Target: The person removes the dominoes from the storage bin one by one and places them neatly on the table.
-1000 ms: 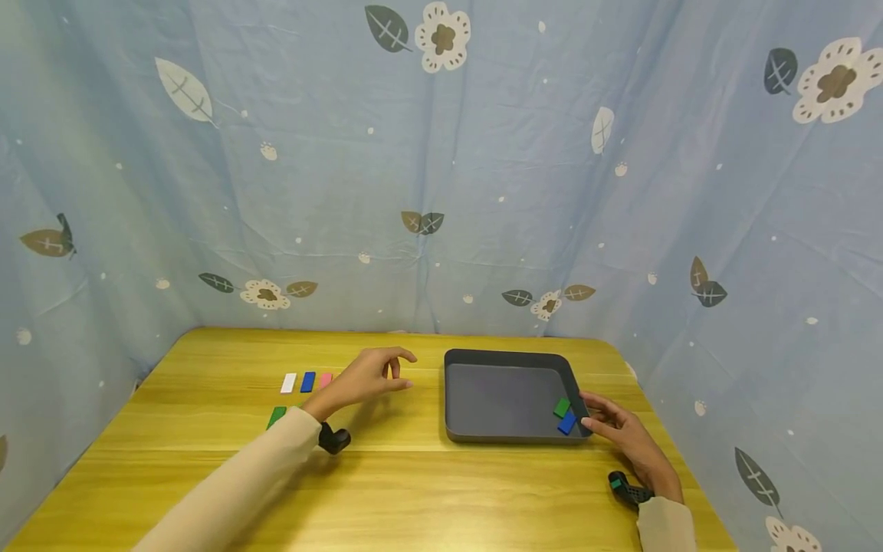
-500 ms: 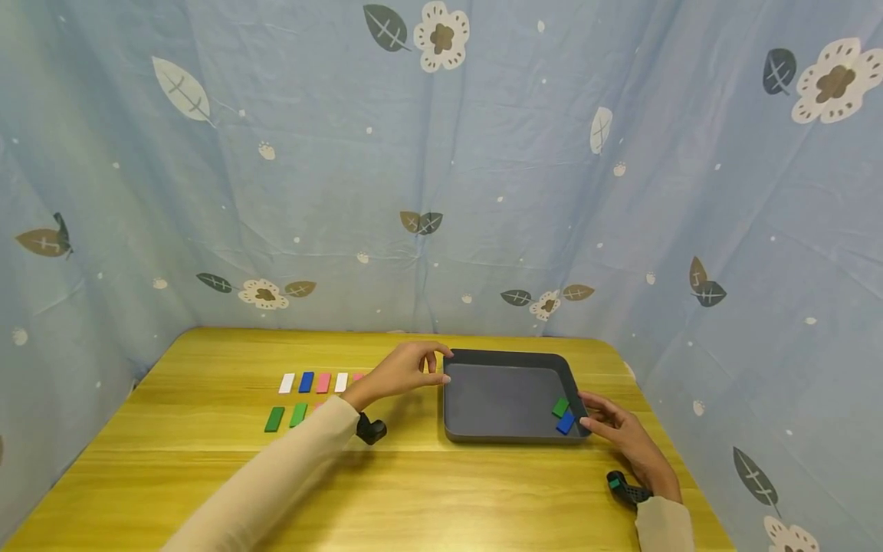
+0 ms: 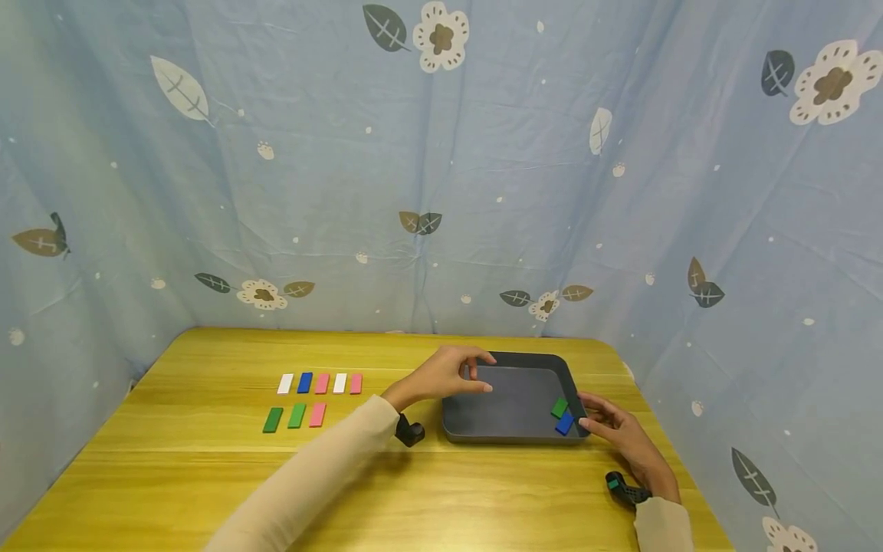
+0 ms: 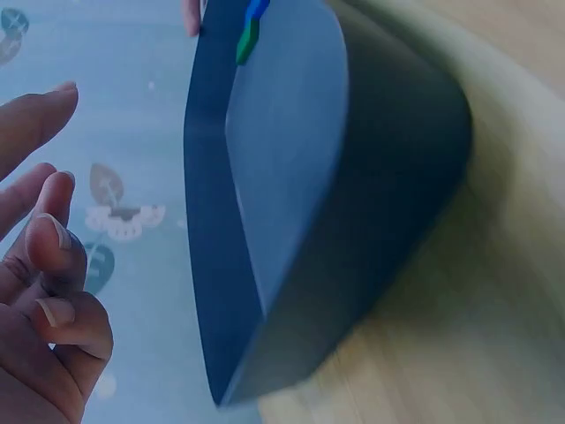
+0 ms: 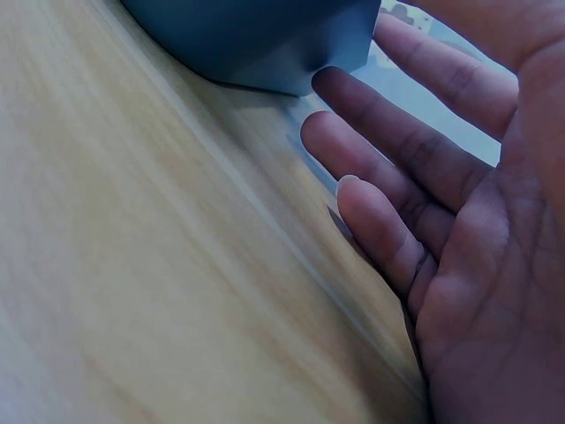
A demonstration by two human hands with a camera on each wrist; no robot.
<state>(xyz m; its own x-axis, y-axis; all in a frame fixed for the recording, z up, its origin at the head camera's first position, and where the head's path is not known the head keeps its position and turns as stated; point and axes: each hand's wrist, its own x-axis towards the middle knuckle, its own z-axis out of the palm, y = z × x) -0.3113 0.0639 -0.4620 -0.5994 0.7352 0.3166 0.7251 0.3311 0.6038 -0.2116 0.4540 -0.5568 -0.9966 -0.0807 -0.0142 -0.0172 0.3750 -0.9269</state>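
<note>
My left hand (image 3: 441,373) hovers over the left side of a dark grey tray (image 3: 510,440), thumb and forefinger apart with nothing visible between them. In the left wrist view its fingers (image 4: 66,322) are loosely bent beside the tray's wall (image 4: 388,177). My right hand (image 3: 624,437) holds the tray's right rim, thumb at the top edge and fingers outside. In the right wrist view two lower fingers (image 5: 380,221) stand off the wall. A green block (image 3: 559,408) and a blue block (image 3: 565,423), both small, flat and rectangular, lie in the tray's right end.
On the table's left lie two rows of similar blocks: white (image 3: 286,383), blue (image 3: 305,382), pink (image 3: 322,383), white (image 3: 340,383) and pink (image 3: 356,383) behind, dark green (image 3: 273,419), light green (image 3: 297,415) and pink (image 3: 317,415) in front. A patterned blue curtain (image 3: 345,192) surrounds the table.
My left hand has moved right, from beside the blocks to over the tray's left side, uncovering the rows of blocks. My right hand and the tray have stayed put.
</note>
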